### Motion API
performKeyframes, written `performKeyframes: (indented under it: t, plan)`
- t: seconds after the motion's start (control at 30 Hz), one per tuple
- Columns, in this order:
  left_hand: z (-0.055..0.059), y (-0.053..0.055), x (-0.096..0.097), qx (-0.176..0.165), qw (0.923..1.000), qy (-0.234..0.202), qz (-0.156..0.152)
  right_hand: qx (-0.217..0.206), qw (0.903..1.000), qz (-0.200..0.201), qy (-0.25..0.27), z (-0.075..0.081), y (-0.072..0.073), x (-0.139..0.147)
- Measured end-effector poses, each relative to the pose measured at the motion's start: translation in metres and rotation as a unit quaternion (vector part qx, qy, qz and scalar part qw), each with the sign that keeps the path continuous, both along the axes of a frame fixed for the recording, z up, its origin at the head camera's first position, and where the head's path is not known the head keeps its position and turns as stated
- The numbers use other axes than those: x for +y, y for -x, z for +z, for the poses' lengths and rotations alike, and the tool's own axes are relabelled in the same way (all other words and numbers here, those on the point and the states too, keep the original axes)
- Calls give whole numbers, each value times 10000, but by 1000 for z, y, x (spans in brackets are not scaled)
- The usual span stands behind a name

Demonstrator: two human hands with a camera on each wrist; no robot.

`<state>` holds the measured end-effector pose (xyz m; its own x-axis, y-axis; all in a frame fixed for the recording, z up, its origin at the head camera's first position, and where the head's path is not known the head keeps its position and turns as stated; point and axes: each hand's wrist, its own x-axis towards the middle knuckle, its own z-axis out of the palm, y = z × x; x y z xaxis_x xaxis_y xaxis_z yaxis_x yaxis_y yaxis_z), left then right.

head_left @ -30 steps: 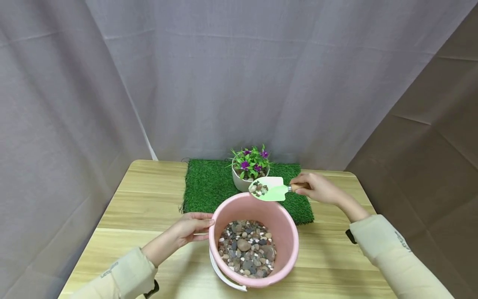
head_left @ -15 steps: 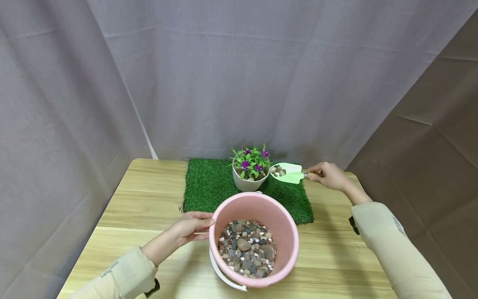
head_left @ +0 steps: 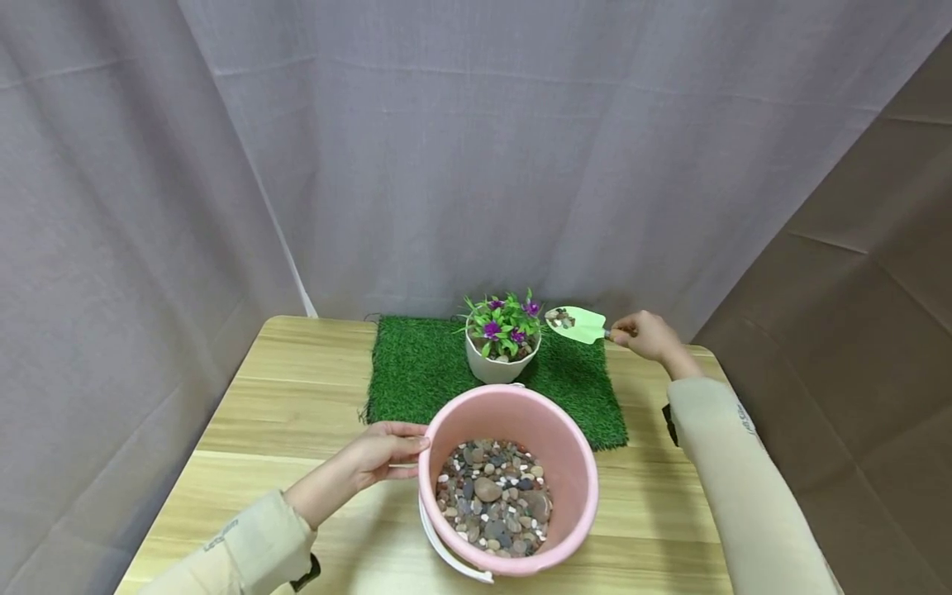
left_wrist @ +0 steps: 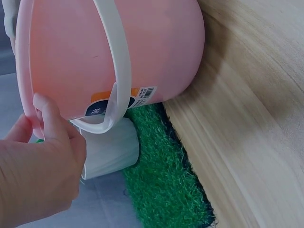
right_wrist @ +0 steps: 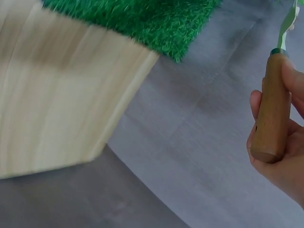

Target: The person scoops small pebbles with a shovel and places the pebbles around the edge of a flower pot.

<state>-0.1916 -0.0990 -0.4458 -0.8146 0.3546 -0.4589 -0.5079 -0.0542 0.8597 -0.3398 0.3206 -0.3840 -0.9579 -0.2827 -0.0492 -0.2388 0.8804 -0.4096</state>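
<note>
My left hand [head_left: 387, 453] pinches the rim of a pink bucket [head_left: 580, 487], thumb on one side and fingers on the other, as the left wrist view [left_wrist: 42, 161] confirms. Mixed pebbles [head_left: 494, 504] cover the bucket's bottom. In my right hand [head_left: 645, 335] is the wooden handle [right_wrist: 273, 109] of a pale green garden trowel [head_left: 587, 326]. Small pebbles [head_left: 559, 317] lie on the blade near its tip. The blade is held level just right of a white flowerpot [head_left: 494, 370], whose plant [head_left: 502, 326] has green leaves and purple flowers.
Under the pot lies a green artificial grass mat [head_left: 416, 364] on a wooden table [head_left: 297, 397]. The bucket's white handle [head_left: 446, 549] hangs down its near left side. Grey curtain [head_left: 461, 165] stands behind the table, with a brown cloth [head_left: 855, 330] at the right.
My right hand has carried the loaded trowel from above the bucket's far rim to the right and back, beside the plant. My left hand still holds the bucket's rim.
</note>
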Motion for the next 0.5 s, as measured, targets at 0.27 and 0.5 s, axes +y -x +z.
performKeyframes:
  t: [0.27,0.5]
  plan:
    - [-1,0,2,-8,9999,-63,-104,106,9996,-270,-69,-13,16,-8]
    - [2,0,1,-8,10000,-30,-43,188,9984,-242,-475,-15,25,-29]
